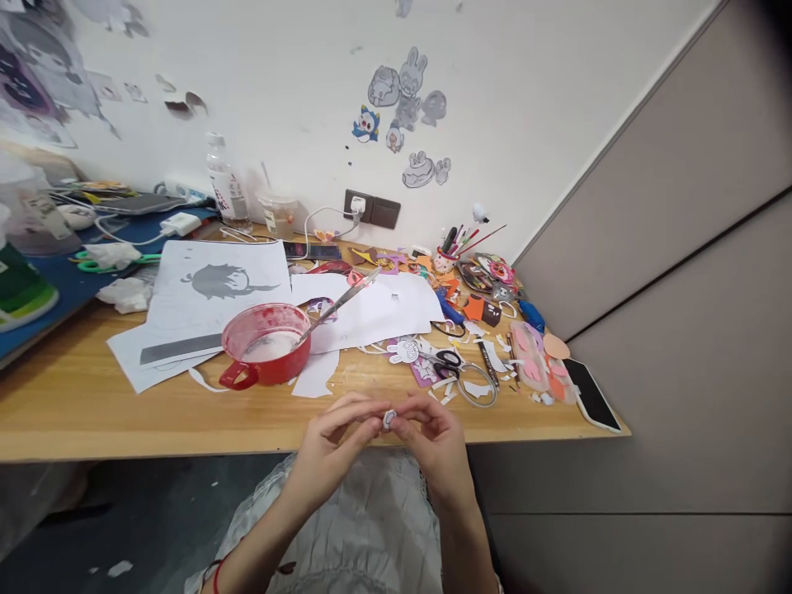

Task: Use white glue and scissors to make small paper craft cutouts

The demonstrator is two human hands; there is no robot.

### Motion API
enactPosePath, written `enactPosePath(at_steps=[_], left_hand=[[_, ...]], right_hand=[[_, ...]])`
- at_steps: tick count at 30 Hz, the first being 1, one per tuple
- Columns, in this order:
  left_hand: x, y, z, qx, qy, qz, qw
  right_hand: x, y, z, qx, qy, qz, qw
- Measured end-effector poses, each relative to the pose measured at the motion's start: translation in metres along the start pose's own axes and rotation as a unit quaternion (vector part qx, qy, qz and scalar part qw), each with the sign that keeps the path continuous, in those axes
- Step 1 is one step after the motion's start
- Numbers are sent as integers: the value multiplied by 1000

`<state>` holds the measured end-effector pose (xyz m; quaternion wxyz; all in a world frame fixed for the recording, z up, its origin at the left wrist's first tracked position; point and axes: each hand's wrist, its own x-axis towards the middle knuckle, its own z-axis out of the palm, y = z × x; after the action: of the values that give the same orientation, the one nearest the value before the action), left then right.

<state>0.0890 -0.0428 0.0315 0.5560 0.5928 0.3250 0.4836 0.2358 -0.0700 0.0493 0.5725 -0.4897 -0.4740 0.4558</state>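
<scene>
Between my two hands, just over the table's front edge, is a tiny white paper cutout [389,419] with a dark curved outline. My left hand [340,433] pinches its left side between thumb and fingertips. On the other side, my right hand [433,429] grips it the same way. Beyond the hands lie black-handled scissors [448,358] and a white bunny cutout [403,351]. To the left stands a red pot [267,342] with white paste or powder inside and a brush [337,307] leaning over its rim.
White paper sheets [384,309] and a printed sheet [186,285] cover the table's [154,425] middle and left. A roll of tape [478,388], paper scraps and a phone [597,396] lie to the right. A plastic bottle [228,186] and a pen cup [444,261] stand by the wall.
</scene>
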Motion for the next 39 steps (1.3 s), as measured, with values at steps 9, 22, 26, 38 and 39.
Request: enactPosePath(at_steps=[9, 22, 26, 38, 39], left_hand=[[-4, -13, -4, -32, -7, 19, 999], [-5, -11, -11, 56, -21, 179, 982], [-14, -1, -19, 179, 48, 344, 921], [1, 7, -31, 370, 122, 436, 811], [2, 6, -31, 382, 120, 432, 808]], right_hand=[[-8, 1, 3, -104, 15, -10, 994], [-20, -6, 4, -173, -125, -82, 973], [-9, -10, -19, -118, -20, -112, 986], [161, -10, -164, -592, 88, 31, 801], [168, -13, -170, -606, 89, 31, 790]])
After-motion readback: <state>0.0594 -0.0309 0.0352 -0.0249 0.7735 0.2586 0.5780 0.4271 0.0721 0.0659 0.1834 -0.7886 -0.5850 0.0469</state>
